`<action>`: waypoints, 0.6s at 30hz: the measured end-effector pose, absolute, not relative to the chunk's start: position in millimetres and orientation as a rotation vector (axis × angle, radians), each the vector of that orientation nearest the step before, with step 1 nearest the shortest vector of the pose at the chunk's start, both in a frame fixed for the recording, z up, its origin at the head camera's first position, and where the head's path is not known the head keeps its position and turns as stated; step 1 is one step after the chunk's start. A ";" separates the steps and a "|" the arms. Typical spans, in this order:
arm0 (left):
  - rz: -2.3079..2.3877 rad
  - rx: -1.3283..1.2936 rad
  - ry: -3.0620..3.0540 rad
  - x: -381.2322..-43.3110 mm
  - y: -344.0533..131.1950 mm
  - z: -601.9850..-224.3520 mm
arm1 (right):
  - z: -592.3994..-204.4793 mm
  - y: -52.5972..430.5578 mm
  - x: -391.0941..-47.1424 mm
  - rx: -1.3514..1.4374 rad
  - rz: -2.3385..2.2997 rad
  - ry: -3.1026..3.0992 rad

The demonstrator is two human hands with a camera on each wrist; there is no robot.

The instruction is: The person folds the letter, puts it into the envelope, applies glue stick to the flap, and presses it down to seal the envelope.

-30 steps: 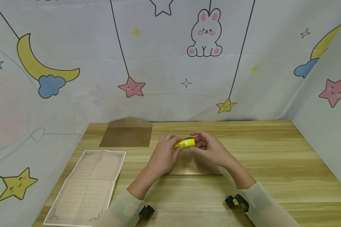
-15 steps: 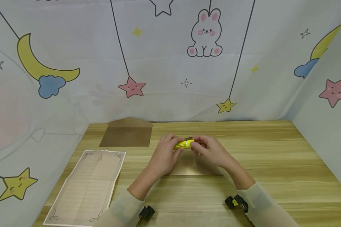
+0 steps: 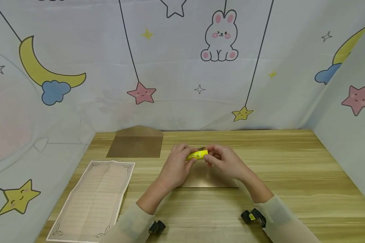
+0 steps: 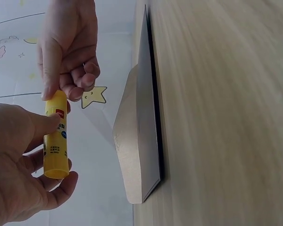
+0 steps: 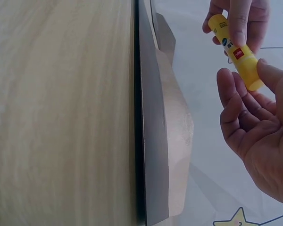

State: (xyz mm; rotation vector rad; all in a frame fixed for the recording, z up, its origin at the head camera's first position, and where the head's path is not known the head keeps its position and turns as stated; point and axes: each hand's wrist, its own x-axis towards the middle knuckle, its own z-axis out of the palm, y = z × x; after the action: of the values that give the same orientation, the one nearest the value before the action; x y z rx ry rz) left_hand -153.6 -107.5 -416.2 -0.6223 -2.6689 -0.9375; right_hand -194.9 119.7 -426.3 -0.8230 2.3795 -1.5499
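A yellow glue stick [image 3: 197, 155] is held above a brown envelope [image 3: 211, 178]. My left hand [image 3: 177, 166] grips its labelled barrel, thumb on one side and fingers behind, as the left wrist view shows. At the other end, my right hand [image 3: 228, 162] pinches the yellow cap [image 5: 251, 77] between thumb and fingers, its remaining fingers curled loosely. In the right wrist view the envelope's flap [image 5: 178, 127] stands raised from the body. My hands cover part of this envelope in the head view.
A second brown envelope [image 3: 137, 147] lies flap out at the table's back left. Nearer me on the left is a lined letter sheet [image 3: 91, 202] with a decorated border. A printed curtain [image 3: 176, 67] closes off the wooden table's [image 3: 292, 175] back and sides.
My right hand has moved left onto the glue stick's cap, its spread fingers now pinching it. The white band beside the cap shows less than before. The left hand keeps its grip.
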 end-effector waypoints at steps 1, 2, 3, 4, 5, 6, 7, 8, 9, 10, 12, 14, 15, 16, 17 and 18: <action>-0.940 -0.626 -2.666 -153.4 -107.3 -416.1 | -426.5 119.4 -194.9 -0.818 -1.539 2.384; -0.941 -0.629 -2.665 -153.5 -107.2 -416.2 | -426.6 119.3 -194.7 -0.814 -1.528 2.390; -0.942 -0.634 -2.663 -153.3 -107.0 -416.0 | -426.6 119.2 -194.4 -0.806 -1.518 2.395; -0.940 -0.637 -2.662 -153.3 -106.9 -415.9 | -426.5 119.0 -194.0 -0.799 -1.511 2.401; -0.941 -0.640 -2.661 -153.3 -106.9 -415.8 | -426.3 118.7 -193.6 -0.786 -1.509 2.406; -0.940 -0.641 -2.661 -153.3 -107.0 -415.6 | -426.1 118.5 -193.3 -0.777 -1.511 2.411; -0.941 -0.642 -2.662 -153.3 -107.2 -415.4 | -426.3 118.4 -193.2 -0.772 -1.518 2.415; -0.936 -0.640 -2.665 -153.4 -107.5 -415.3 | -426.2 118.5 -193.0 -0.775 -1.526 2.418; -0.935 -0.638 -2.667 -153.5 -107.8 -415.2 | -426.1 118.5 -192.9 -0.777 -1.535 2.423; -0.936 -0.636 -2.670 -153.5 -108.1 -415.1 | -425.9 118.4 -192.8 -0.781 -1.545 2.425; -0.939 -0.631 -2.677 -153.6 -108.7 -414.7 | -425.9 118.2 -193.1 -0.805 -1.562 2.426; -0.940 -0.628 -2.686 -153.6 -109.1 -414.7 | -425.5 118.0 -193.1 -0.833 -1.565 2.421; -0.944 -0.628 -2.689 -153.6 -109.2 -414.5 | -425.5 117.8 -193.3 -0.842 -1.566 2.418; -0.944 -0.628 -2.693 -153.6 -109.2 -414.6 | -425.4 117.6 -193.4 -0.852 -1.565 2.414; -0.945 -0.627 -2.696 -153.6 -109.1 -414.6 | -425.6 117.6 -193.7 -0.862 -1.563 2.410; -0.943 -0.626 -2.698 -153.7 -109.0 -414.6 | -425.7 117.4 -194.0 -0.869 -1.557 2.409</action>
State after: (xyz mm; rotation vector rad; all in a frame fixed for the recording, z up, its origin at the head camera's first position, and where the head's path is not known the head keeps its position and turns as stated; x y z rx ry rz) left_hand -153.7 -109.0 -414.6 -0.6257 -2.6983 -0.9434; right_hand -194.0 117.4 -425.7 -0.8688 2.4093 -1.5568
